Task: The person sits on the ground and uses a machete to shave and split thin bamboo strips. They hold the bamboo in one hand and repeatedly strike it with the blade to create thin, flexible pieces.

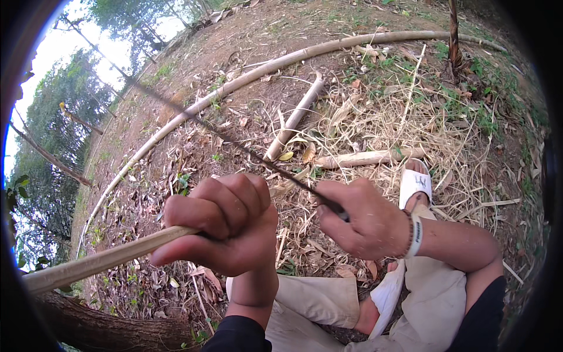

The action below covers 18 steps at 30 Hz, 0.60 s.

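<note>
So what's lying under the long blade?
Under the blade: dry leaves, straw and a cut bamboo piece. The right hand covers its handle; the left hand grips a bamboo stick.

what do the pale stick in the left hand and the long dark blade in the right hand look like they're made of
Stick: likely bamboo or peeled wood, pale tan, smooth, matte, like the poles on the ground. Blade: probably metal, thin, dark and dull, though motion blur leaves that open.

Soft, even daylight with almost no hard shadows; the sky [56, 53] at upper left is overexposed (nearly white). Straight lines bend toward the dark rim, and the thin blade [234, 144] looks perhaps motion-blurred.
</note>
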### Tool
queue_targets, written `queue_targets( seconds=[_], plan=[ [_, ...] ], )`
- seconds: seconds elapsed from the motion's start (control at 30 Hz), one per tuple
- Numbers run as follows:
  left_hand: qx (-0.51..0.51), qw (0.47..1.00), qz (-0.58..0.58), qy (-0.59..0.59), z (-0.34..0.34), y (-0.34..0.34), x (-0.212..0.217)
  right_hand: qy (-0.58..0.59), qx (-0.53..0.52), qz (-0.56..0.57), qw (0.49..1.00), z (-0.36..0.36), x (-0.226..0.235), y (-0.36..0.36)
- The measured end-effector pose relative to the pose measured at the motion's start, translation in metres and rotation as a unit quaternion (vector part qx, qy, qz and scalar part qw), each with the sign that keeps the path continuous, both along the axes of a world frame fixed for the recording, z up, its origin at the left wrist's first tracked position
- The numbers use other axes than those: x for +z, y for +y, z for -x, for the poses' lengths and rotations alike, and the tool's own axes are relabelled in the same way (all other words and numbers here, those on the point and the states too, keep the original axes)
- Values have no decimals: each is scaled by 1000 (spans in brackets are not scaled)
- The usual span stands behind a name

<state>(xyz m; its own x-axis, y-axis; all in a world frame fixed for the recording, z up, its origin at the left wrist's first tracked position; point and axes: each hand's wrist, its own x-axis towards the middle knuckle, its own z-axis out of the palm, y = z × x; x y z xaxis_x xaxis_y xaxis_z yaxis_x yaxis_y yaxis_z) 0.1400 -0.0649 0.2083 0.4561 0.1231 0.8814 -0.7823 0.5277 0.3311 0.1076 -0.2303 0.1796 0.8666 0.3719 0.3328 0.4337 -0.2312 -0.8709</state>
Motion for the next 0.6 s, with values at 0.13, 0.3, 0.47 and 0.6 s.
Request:
queue_targets(
  seconds=[0.13,0.3,0.47,0.6],
  plan=[
    [-24,999,-5,-35,4,3,-6,230,-3,138,963,-26,-72,-21],
    [-43,999,7,-16,-10,3,-1,129,-39,-11,991,-10,6,-21],
    [-87,996,-7,-29,-17,6,-1,66,-13,-48,997,1,20,-5],
    [-63,998,3,-20,-4,7,-5,76,63,64,993,-1,-14,-7]
  ],
)
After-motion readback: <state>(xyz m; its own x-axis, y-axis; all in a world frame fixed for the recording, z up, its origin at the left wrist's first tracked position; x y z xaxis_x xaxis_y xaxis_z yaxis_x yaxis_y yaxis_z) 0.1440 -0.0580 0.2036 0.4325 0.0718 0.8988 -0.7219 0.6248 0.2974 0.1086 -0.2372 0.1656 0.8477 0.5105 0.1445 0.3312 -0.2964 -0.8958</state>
